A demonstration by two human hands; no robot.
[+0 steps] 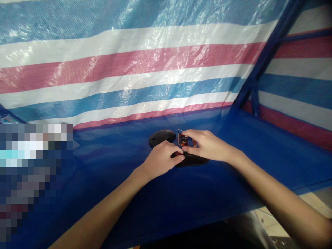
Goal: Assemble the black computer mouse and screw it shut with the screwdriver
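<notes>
My left hand (162, 159) is closed, its thumb and fingertips pinching the left end of a black, smooth, rounded object (193, 159). My right hand (204, 144) reaches over that object from the right. Between its thumb and forefinger is a small orange-and-black part (183, 139) with a thin shiny piece at its top. The fingers partly hide this part, and its exact kind does not show. Just beyond my left hand, a black computer mouse (162, 137) lies on the blue sheet, untouched by my right hand.
A blue sheet (155, 200) covers the work surface. Behind it hangs a red, white and blue striped tarp (129, 79), with a dark blue frame bar (255, 77) at the right. A pixelated patch (28, 173) hides the left side.
</notes>
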